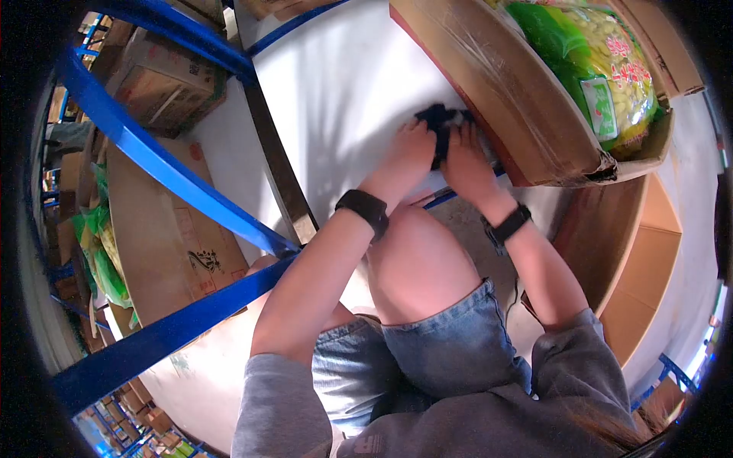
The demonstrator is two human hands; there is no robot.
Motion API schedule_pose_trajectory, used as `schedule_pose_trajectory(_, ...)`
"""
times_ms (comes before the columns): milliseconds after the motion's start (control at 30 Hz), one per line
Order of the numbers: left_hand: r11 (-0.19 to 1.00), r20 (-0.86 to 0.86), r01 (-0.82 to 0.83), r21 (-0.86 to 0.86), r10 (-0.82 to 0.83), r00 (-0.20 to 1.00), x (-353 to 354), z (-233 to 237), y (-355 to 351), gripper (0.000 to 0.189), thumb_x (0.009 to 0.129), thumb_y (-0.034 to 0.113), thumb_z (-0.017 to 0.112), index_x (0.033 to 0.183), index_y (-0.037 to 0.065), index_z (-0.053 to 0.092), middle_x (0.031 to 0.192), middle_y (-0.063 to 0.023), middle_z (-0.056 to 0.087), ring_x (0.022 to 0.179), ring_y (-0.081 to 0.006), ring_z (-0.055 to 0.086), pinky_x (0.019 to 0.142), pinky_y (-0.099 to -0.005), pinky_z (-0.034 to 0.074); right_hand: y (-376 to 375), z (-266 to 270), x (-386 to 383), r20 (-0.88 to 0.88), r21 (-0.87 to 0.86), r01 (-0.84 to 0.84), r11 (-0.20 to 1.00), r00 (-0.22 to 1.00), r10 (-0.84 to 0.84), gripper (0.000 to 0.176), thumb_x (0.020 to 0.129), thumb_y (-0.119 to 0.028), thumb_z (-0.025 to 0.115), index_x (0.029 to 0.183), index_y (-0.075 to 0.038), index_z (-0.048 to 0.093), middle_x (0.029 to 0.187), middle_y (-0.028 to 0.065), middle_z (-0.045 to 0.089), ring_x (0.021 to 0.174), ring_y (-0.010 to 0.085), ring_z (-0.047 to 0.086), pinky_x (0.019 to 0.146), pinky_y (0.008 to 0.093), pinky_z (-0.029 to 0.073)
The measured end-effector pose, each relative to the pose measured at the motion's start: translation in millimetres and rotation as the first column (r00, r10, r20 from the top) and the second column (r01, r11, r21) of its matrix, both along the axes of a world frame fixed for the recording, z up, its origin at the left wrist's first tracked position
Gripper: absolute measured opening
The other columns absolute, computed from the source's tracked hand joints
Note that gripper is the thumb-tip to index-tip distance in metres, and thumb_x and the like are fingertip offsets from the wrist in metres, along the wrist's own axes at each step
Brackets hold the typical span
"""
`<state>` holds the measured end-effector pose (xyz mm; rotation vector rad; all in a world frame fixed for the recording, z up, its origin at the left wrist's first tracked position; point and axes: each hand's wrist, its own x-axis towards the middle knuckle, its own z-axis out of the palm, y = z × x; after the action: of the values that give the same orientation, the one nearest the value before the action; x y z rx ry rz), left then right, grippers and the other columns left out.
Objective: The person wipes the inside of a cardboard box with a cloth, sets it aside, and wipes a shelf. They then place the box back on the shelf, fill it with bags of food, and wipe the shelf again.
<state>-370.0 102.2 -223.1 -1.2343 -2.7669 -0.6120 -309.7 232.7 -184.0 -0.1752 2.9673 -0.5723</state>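
A crumpled black cloth (440, 122) lies on the white shelf board (336, 84), close against a cardboard box. My left hand (412, 155) is on the cloth's left side, its fingers bent over and closed on the fabric. From the right, my right hand (469, 166) holds the cloth's other side, with the fingertips pointing away from me and partly hidden in the dark folds. Each wrist wears a black band. The two hands are close together, with part of the cloth showing between them.
At the right, the open cardboard box (519, 91) holds a green-and-clear printed bag (611, 76) of pale pieces. Another open carton (641, 259) stands below it. Blue rack beams (175, 175) cross the left side, with cartons (168, 229) behind them. My bare knee is under my forearms.
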Motion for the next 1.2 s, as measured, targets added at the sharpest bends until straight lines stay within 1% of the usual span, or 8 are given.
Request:
schedule_pose_trajectory(67,0.996,-0.043,-0.087,0.011,0.088,0.995,-20.0,-4.0,-5.4,0.016,0.075,0.009,0.045,0.081,-0.002,0.055,0.09,-0.0183,0.054,0.088,-0.0302,0.051,0.079,-0.0376,0.04,-4.9,22.5,-35.3,0.111,-0.173,-0.005,0.985,0.994,0.024,0.057,0.071,-0.009,0.052,0.116,0.013,0.025,0.121,0.0357,0.026,0.115,0.047,0.025,0.098,0.0436,0.022)
schedule_pose_trajectory(133,0.986,-0.076,-0.165,0.016,0.166,0.983,-42.1,-5.1,-13.6,0.019,0.076,0.008,0.042,0.083,-0.001,0.057,0.089,-0.018,0.057,0.088,-0.0284,0.053,0.078,-0.0383,0.042,-15.3,-13.6,-63.8,-0.11,-0.068,-0.084,0.994,0.991,0.076,0.051,0.071,-0.009,0.049,0.113,0.013,0.029,0.118,0.0359,0.029,0.114,0.0466,0.027,0.099,0.044,0.021)
schedule_pose_trajectory(267,0.814,0.131,-0.412,-0.41,0.499,0.857,-42.6,62.1,-37.4,0.015,0.071,0.009,0.051,0.077,0.001,0.061,0.083,-0.0163,0.06,0.081,-0.0308,0.058,0.071,-0.0375,0.046,-50.5,-59.1,-101.1,-0.438,0.006,-0.279,0.96,0.863,0.253,0.034,0.072,-0.012,0.046,0.101,0.007,0.046,0.112,0.0338,0.039,0.11,0.0414,0.037,0.096,0.0421,0.028)
schedule_pose_trajectory(367,0.828,0.183,-0.33,-0.454,0.449,0.874,-38.2,57.8,-75.8,0.015,0.072,0.013,0.049,0.075,0.002,0.058,0.083,-0.0193,0.058,0.074,-0.0338,0.057,0.068,-0.0405,0.046,-66.5,-5.8,-82.8,-0.287,0.132,-0.42,0.898,0.851,0.44,0.029,0.07,-0.017,0.051,0.093,0.001,0.053,0.105,0.0247,0.047,0.099,0.0361,0.047,0.084,0.0385,0.041)
schedule_pose_trajectory(500,0.807,0.144,-0.343,-0.48,0.458,0.877,-14.8,60.6,-83.6,0.013,0.066,0.012,0.054,0.075,0.003,0.059,0.08,-0.0183,0.058,0.079,-0.0341,0.055,0.07,-0.0398,0.045,-54.8,0.3,-71.9,-0.222,-0.086,-0.49,0.867,0.858,0.463,0.033,0.062,-0.026,0.064,0.086,-0.005,0.055,0.091,0.0136,0.051,0.082,0.0286,0.054,0.07,0.0372,0.046)
schedule_pose_trajectory(867,0.746,0.373,-0.19,-0.638,0.515,0.771,41.1,66.1,-82.0,0.014,0.067,0.012,0.057,0.078,0.003,0.061,0.083,-0.0154,0.06,0.081,-0.0301,0.058,0.071,-0.0388,0.047,-42.0,26.4,-18.3,-0.116,-0.205,-0.548,0.811,0.836,0.536,0.037,0.062,-0.021,0.067,0.091,-0.007,0.049,0.085,0.0127,0.05,0.077,0.032,0.053,0.066,0.0388,0.043)
schedule_pose_trajectory(1067,0.79,0.25,-0.396,-0.468,0.548,0.798,67.8,50.2,-78.8,0.018,0.07,0.009,0.053,0.085,0.0,0.057,0.085,-0.0201,0.057,0.085,-0.0341,0.054,0.075,-0.0391,0.045,-37.7,30.4,-12.1,-0.057,-0.232,-0.608,0.759,0.788,0.613,0.032,0.065,-0.012,0.063,0.092,-0.011,0.046,0.085,0.013,0.05,0.079,0.0326,0.052,0.065,0.0403,0.042)
schedule_pose_trajectory(1200,0.844,0.308,-0.261,-0.468,0.433,0.847,54.8,50.9,-82.8,0.019,0.071,0.009,0.053,0.086,-0.003,0.053,0.097,-0.0203,0.05,0.093,-0.0358,0.049,0.076,-0.042,0.043,-49.2,20.7,-20.5,-0.094,-0.176,-0.561,0.809,0.828,0.554,0.031,0.064,-0.01,0.063,0.09,-0.01,0.046,0.083,0.0125,0.05,0.078,0.0325,0.052,0.065,0.0403,0.042)
